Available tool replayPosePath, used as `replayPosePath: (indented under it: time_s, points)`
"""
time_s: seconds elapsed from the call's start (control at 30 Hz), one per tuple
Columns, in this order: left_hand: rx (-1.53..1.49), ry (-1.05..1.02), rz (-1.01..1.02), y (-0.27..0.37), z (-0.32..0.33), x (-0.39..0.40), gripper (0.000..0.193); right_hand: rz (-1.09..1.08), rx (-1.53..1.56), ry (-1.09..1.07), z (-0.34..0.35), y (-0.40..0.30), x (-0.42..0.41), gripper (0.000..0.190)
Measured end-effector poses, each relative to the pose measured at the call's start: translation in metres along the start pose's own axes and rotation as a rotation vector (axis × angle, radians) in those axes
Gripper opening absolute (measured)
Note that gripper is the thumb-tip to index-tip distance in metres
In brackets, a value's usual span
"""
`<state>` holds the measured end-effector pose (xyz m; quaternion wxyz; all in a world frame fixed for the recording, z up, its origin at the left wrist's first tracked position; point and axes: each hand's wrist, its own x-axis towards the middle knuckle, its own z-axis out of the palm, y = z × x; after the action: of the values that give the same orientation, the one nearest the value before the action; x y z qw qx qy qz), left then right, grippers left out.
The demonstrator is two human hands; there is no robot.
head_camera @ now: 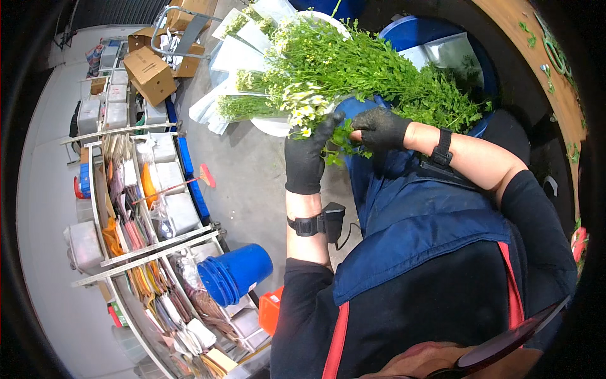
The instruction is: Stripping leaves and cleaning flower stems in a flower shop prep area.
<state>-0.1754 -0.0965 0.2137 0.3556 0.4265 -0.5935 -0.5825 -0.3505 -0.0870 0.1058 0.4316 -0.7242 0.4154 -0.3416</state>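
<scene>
My left hand (pixel 307 161), in a black glove, is closed around a small bunch of white daisy-like flowers (pixel 303 106) with yellow centres. Beside it, my right hand (pixel 381 128), gloved in the same dark fabric, has its fingers curled at the leafy green stems (pixel 343 144) below the blooms. Fingers and foliage overlap, so the exact grip of the right hand is partly hidden. Just beyond both hands lies a large heap of leafy flower stems (pixel 360 71), spread across a white bucket (pixel 272 125) and a blue tub (pixel 407 28).
Flower bunches in white paper wraps (pixel 241 52) stand at the far side. Shelving with plastic bins (pixel 177 213) lines the left, near a blue bucket (pixel 236 275) and an orange container (pixel 270 310). A wooden table (pixel 525 38) with green-handled scissors (pixel 554 56) curves along the right.
</scene>
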Motion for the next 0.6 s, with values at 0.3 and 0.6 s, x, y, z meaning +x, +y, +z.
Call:
replayPosePath:
  time_s: [0.3, 0.6]
  points:
    - [-0.644, 0.090, -0.113, -0.013, -0.023, -0.002, 0.025, 0.025, -0.109, 0.112, -0.032, 0.046, -0.043, 0.029]
    - [-0.196, 0.076, -0.053, 0.006, -0.006, -0.008, 0.028, -0.280, -0.148, -0.177, -0.002, -0.004, 0.000, 0.058]
